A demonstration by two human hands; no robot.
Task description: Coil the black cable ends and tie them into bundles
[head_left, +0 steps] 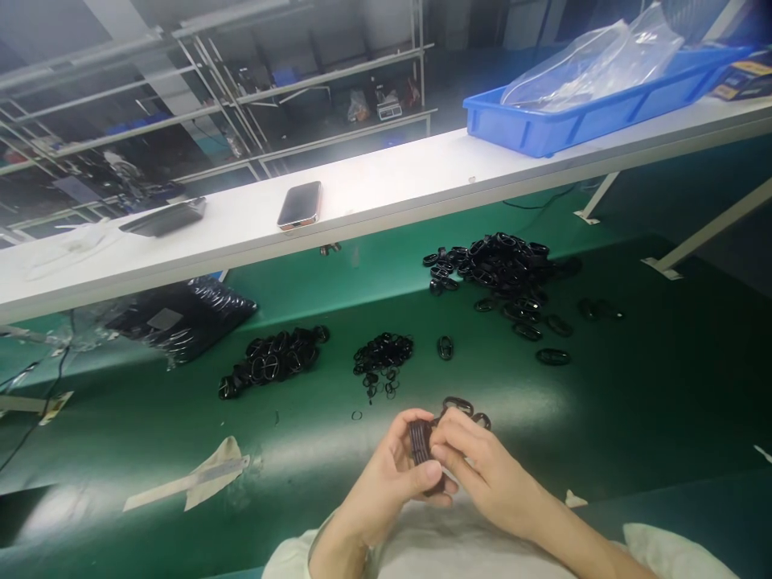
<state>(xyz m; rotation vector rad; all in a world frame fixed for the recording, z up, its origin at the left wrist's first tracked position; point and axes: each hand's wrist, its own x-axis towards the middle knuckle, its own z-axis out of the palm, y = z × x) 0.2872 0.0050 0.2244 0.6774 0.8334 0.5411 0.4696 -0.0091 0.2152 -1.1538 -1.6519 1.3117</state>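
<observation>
Near the table's front edge, my left hand [404, 466] is closed around a coiled black cable [420, 442], its parallel turns showing between thumb and fingers. My right hand [476, 458] pinches at the right side of the same coil; its fingertips partly cover what they grip. Just beyond the right hand lie black oval coils [458, 404], partly hidden by it. Farther in sits a small pile of thin black rings [384, 354], with a few loose ones in front. One single oval coil [445, 347] lies to the right of that pile.
The green table [314, 482] holds a coil pile [277, 356] at left and a larger one [507, 261] at back right. A steel ruler [217, 472] lies on cloth. Above runs a white shelf [386, 181] with a phone [300, 204] and blue tray [512, 129].
</observation>
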